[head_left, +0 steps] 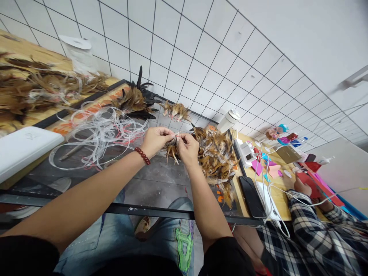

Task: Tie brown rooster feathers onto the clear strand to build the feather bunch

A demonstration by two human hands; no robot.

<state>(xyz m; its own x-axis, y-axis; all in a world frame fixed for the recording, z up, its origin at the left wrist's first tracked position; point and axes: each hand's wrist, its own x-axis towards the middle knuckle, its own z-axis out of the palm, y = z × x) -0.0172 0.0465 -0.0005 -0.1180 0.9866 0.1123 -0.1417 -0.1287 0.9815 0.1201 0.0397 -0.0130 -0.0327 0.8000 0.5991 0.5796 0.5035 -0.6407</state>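
Both hands meet over the middle of the glass-topped table, pinching a small bunch of brown feathers (171, 151) with pinkish-red string at its top. My left hand (157, 141), with a red bead bracelet (142, 155) on the wrist, grips the tied end between thumb and finger. Thumb and fingers of my right hand (188, 148) close on the bunch from the other side. A heap of brown feather bunches (215, 149) lies just right of my right hand. Left of my left hand spreads a tangle of clear plastic strip (100, 134) with some pink string among it.
Black and brown feathers (135, 100) and a small feather row (175, 111) lie behind. More feathers (51, 88) cover the left table near a white spool (76, 43). On the right are a white bottle (228, 120), a phone (252, 196), cables and a co-worker's plaid sleeve (306, 214).
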